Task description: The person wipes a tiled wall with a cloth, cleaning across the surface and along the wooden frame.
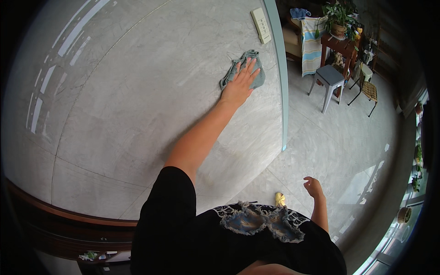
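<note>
My left hand lies flat, fingers spread, on a crumpled grey-green cloth. It presses the cloth against a smooth grey wall. Just above the cloth, a long cream switch panel with a row of buttons is fixed to the wall. To the right of both runs a pale blue-green trim strip along the wall's edge. Low beside my body, my right hand hangs with nothing seen in it, its fingers loosely bent and touching nothing.
Past the wall's edge, a grey stool and a woven chair stand on the grey floor. A potted plant sits on a wooden table. One yellow shoe shows below me. Windows with plants line the far right.
</note>
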The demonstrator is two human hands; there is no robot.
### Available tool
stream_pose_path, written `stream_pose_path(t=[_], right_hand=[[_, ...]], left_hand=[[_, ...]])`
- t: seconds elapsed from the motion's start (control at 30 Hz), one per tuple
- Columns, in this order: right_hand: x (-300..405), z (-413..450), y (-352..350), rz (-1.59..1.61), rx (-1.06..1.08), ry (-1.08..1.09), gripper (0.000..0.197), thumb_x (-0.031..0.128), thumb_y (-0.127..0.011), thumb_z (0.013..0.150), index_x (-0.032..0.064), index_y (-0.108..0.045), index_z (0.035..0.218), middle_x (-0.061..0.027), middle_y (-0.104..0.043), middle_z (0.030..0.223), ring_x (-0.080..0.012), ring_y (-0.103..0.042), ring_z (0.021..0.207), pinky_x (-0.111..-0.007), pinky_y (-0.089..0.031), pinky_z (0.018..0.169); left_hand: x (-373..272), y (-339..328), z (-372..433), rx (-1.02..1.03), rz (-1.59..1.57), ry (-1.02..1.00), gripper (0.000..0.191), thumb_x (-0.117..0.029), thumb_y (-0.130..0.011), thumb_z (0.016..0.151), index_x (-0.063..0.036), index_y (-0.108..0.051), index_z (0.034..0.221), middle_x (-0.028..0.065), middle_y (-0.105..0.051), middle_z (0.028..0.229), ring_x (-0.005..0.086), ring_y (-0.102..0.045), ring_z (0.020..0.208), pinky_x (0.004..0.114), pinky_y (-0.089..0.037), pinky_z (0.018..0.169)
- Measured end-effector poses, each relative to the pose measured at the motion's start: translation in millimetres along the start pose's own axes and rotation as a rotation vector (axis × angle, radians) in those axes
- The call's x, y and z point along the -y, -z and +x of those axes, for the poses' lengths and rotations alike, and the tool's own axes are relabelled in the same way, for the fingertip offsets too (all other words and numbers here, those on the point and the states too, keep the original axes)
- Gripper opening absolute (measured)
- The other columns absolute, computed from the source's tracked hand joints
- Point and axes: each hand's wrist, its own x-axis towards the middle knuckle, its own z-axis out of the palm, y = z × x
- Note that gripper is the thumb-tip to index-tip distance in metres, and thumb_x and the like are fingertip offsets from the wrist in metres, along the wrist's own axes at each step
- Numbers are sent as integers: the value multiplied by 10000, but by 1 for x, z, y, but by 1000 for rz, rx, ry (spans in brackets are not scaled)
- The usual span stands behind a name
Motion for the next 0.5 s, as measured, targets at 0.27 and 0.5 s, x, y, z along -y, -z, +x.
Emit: stream_pose_path(t=[0.27,0.5], right_hand=[[60,10,-42,-58,114,165,382,153,-641,863,64,-684,1232,-189,-744,980,-307,-721,909,-386,-560,826],[140,-12,-86,-95,196,325,377,159,-642,868,65,-684,1230,-197,-740,999,-311,-714,920,-390,-558,840]], left_hand=[[143,64,-160,-209,-85,500,802,-661,-611,882,-370,-346,1581,40,-281,1670,302,-278,1521,557,-230,1207],[280,136,-391,-285,126,877,713,-650,-560,934,-330,-420,1555,142,-260,1663,451,-282,1487,718,-262,1108]])
